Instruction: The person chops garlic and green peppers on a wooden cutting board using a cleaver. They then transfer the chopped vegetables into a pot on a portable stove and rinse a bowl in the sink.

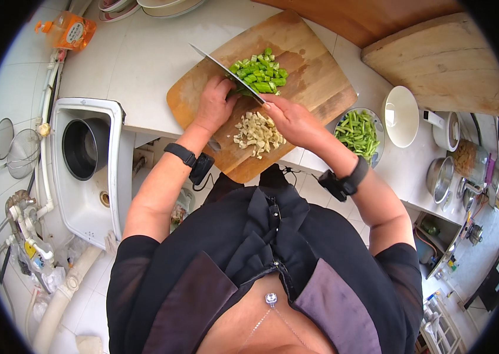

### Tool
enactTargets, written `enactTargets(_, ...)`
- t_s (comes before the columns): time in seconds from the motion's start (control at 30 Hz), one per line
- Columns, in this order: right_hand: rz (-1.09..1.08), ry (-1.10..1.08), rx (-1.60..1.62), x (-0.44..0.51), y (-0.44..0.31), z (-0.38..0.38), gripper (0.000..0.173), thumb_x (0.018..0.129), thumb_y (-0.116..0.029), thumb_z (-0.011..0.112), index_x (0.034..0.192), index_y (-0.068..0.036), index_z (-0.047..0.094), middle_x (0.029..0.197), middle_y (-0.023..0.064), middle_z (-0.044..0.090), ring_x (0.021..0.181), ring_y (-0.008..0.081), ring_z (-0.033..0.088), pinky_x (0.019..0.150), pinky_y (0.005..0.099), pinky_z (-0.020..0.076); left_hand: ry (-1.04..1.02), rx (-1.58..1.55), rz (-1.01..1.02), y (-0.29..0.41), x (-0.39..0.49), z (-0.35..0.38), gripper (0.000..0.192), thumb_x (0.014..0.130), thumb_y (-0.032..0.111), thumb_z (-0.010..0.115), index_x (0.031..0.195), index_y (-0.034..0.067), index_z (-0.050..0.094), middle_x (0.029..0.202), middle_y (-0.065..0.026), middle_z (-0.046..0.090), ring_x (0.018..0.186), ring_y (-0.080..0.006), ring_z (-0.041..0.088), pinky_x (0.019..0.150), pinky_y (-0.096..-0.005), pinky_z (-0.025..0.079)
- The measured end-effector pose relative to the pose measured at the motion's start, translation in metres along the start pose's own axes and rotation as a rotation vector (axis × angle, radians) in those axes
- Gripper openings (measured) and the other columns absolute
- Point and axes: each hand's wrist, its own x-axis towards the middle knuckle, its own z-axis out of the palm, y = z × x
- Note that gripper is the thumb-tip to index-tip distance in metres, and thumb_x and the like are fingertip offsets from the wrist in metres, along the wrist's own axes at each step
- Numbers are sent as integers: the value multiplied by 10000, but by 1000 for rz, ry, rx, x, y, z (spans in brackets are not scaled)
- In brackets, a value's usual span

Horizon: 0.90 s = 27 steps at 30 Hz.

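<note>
In my right hand [296,119] is the handle of a kitchen knife [225,68], its blade slanting to the upper left over the wooden cutting board [316,75]. My left hand [216,101] is curled close beside the blade, its fingers around a green piece that is mostly hidden. Chopped green pepper [260,73] lies heaped just beyond the knife. On the near part of the board is a pile of chopped pale pieces [258,132], apparently garlic. The board's near corner juts over the counter edge.
A plate of cut green beans [358,132] and a white bowl [402,116] stand right of the board. Farther right sits a steel bowl [439,179]. At left, a white sink [114,186] holds a dark pot [85,148]. An orange pump bottle [70,31] stands at upper left.
</note>
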Motion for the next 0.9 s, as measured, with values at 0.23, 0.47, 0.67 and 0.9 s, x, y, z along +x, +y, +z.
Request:
enactTargets(0.23, 155, -15, 301, 1, 18, 1, 474, 1092, -372, 470, 1458, -82, 552, 729, 23, 542, 599, 97, 531, 564, 283, 481, -49, 12, 50, 9, 11, -2, 264, 725, 44, 802, 929, 40, 636, 974, -158, 613, 940, -391, 611, 793, -461, 528)
enactTargets(0.47, 169, -60, 212, -13, -3, -21, 460, 1080, -383, 482, 1431, -102, 582, 770, 67, 620, 660, 168, 598, 660, 330, 515, 28, -10, -9, 15, -1, -14, 285, 749, 104, 827, 964, 45, 649, 1045, -148, 630, 966, -375, 615, 810, -444, 531)
enactTargets(0.67, 92, -50, 40, -11, -15, -14, 484, 1065, -407, 466, 1341, -41, 620, 1230, 221, 690, 1155, 390, 644, 994, 452, 494, -92, 40, -85, -8, -4, -11, 132, 829, 83, 737, 934, 22, 685, 962, -184, 653, 934, -403, 617, 802, -474, 523)
enactTargets(0.9, -33, -9, -47, 4, 22, 9, 504, 1054, -434, 479, 1353, -56, 627, 1247, 233, 684, 1154, 401, 647, 1020, 455, 494, -85, 26, -77, -16, -3, 1, 120, 875, 99, 744, 984, 59, 718, 1004, -173, 703, 924, -383, 672, 812, -461, 547)
